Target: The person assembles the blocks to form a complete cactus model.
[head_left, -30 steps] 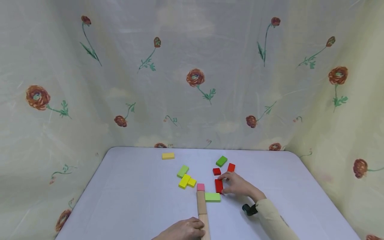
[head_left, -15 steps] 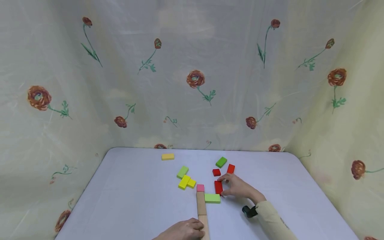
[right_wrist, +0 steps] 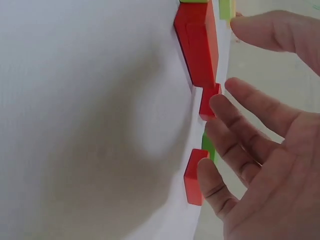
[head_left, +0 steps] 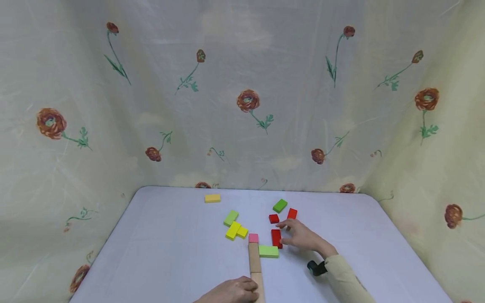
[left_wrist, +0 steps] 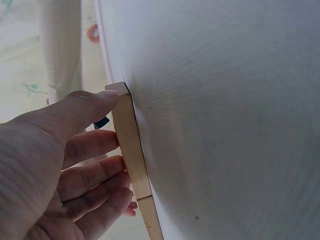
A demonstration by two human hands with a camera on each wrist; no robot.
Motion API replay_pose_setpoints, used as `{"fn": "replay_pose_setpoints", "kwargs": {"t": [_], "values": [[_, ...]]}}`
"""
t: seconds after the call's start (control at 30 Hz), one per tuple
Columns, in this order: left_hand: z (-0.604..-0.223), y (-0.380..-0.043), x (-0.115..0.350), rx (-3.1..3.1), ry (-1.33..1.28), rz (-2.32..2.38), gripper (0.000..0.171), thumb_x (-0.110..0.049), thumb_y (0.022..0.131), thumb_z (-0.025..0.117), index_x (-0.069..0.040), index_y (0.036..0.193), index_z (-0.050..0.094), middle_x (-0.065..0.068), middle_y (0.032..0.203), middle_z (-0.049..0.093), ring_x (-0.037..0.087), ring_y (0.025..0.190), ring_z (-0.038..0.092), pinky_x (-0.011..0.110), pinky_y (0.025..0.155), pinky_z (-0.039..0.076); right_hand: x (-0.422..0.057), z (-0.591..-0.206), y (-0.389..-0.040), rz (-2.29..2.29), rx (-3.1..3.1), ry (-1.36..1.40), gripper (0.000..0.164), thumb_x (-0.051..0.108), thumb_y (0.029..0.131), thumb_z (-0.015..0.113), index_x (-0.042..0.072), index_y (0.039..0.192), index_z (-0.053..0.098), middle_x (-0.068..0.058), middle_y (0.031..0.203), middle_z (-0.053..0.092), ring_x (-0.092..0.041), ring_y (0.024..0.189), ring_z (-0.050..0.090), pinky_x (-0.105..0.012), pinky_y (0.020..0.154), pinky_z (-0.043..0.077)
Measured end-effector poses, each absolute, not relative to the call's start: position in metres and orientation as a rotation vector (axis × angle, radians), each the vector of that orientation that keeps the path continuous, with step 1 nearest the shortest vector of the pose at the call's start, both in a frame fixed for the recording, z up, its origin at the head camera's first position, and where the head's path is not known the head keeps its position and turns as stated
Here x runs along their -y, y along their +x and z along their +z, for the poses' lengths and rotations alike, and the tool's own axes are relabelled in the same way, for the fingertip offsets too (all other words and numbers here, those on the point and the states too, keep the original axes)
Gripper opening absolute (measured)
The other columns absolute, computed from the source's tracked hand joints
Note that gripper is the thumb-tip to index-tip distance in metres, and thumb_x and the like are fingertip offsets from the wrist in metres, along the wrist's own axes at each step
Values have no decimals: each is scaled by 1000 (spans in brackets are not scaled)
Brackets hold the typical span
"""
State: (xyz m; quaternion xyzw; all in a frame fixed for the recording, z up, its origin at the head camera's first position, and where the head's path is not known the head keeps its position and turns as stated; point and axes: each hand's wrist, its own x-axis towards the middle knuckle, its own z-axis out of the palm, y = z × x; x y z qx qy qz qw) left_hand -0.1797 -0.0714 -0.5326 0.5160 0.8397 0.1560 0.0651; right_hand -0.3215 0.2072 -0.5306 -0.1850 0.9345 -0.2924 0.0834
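Observation:
In the head view my left hand [head_left: 233, 291] rests at the left side of a long plain wooden block [head_left: 257, 284]. The left wrist view shows the thumb at the end of this block [left_wrist: 131, 142] and relaxed fingertips along its side. My right hand [head_left: 303, 236] hovers beside a red block [head_left: 276, 238], thumb and fingers spread. In the right wrist view nothing is between those fingers, and the red block [right_wrist: 199, 45] stands past their tips. A second wooden block [head_left: 254, 257], a pink block [head_left: 253, 238] and a light green block [head_left: 269, 251] adjoin one another.
Behind the right hand lie a small red block [head_left: 274, 219], another red block [head_left: 292, 213] and a green block [head_left: 280, 205]. To the left are yellow blocks [head_left: 233, 230], a light green block [head_left: 230, 217] and a pale yellow block [head_left: 212, 198]. Flowered curtains enclose the white table [head_left: 170, 252].
My right thumb and fingers have spread slightly away from the red block, which now lies by the light green one. The left hand stays at the wooden block; the head view has tilted slightly.

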Motion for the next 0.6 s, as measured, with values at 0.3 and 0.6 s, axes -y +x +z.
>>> {"fn": "replay_pose_setpoints", "kwargs": {"t": [0.3, 0.6], "values": [[-532, -180, 71, -2540, 1567, 479, 37, -36, 90, 65, -14, 120, 69, -4, 113, 69, 3, 101, 62, 8, 87, 47, -218, -525, -333, -1036, -2838, -394, 44, 16, 83, 73, 15, 124, 59, -4, 115, 60, -22, 106, 51, -39, 85, 51], [-533, -180, 71, -2539, 1574, 489, 36, -36, 91, 65, -14, 119, 69, -5, 112, 70, 2, 99, 61, 7, 86, 47, -236, -532, -352, -1150, -2870, -209, 53, 17, 87, 67, 7, 135, 46, -15, 131, 48, -33, 119, 44, -49, 94, 48]]}}
